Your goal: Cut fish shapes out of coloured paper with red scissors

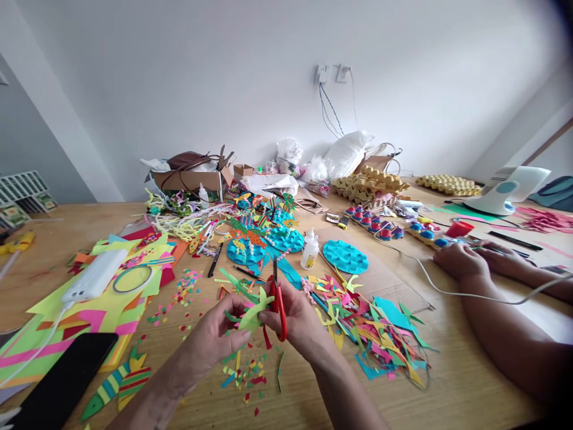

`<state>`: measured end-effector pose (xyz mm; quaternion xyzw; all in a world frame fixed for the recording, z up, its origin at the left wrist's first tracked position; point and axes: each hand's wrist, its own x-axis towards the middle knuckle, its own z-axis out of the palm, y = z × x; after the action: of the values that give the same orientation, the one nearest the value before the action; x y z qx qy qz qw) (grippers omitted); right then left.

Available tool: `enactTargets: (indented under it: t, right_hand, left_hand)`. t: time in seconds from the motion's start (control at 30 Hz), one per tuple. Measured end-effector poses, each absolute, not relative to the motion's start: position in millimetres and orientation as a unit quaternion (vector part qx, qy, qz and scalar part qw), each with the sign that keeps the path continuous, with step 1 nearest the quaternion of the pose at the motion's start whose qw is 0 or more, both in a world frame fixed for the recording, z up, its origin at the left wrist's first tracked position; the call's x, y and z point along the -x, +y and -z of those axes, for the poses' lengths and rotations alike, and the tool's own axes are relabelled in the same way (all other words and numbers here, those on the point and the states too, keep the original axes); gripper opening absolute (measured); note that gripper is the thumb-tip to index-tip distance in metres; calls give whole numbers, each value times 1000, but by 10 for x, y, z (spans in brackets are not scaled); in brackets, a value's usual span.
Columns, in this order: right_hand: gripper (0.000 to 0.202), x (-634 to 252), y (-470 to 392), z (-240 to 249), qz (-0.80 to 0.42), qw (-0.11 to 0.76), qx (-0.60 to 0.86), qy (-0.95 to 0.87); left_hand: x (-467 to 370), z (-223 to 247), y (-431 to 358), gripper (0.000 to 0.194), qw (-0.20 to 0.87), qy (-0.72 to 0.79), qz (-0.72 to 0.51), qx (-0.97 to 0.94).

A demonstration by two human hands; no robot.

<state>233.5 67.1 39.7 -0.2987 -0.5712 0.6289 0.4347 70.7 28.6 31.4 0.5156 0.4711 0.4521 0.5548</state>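
Head camera: the left hand [213,328] holds a light-green paper cutout [253,313]; the right hand [296,316] grips red-handled scissors [276,294] above scattered scraps [258,380].

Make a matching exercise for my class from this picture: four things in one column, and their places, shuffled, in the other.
Column 1
1. red-handled scissors
2. white power bank
3. yellow-labelled bottle
4. wall sockets

Column 2
A. on the pale wall, above the clutter
B. standing upright beside a blue oval
C. in the camera wearer's right hand
D. lying on sheets of coloured paper

Right pairs: 1-C, 2-D, 3-B, 4-A
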Motion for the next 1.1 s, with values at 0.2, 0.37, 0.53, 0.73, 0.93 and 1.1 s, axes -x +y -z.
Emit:
enactTargets:
  t: [0.2,0.37,0.53,0.73,0.93,1.1]
  right_hand:
    - [26,-2363,643,-334,-604,445,318,-580]
    - [22,-2344,556,-234,-624,455,321,-548]
    - [23,-2308,508,-205,-646,457,340,-509]
    - [13,-2443,465,-84,-535,348,442,-630]
    - [14,-2522,432,91,-501,314,491,-641]
    - [20,-2447,468,-29,-580,456,418,-531]
  left_hand:
    - [-793,-433,263,4,519,503,-483,-494]
    - [-820,-376,225,5,494,504,-551,-446]
    - [-797,-331,237,5,473,508,-571,-438]
    - [-633,-265,239,12,457,490,-620,-407]
    - [-636,-274,198,18,540,425,-654,-315]
    - [-762,-278,215,15,625,357,-644,-257]
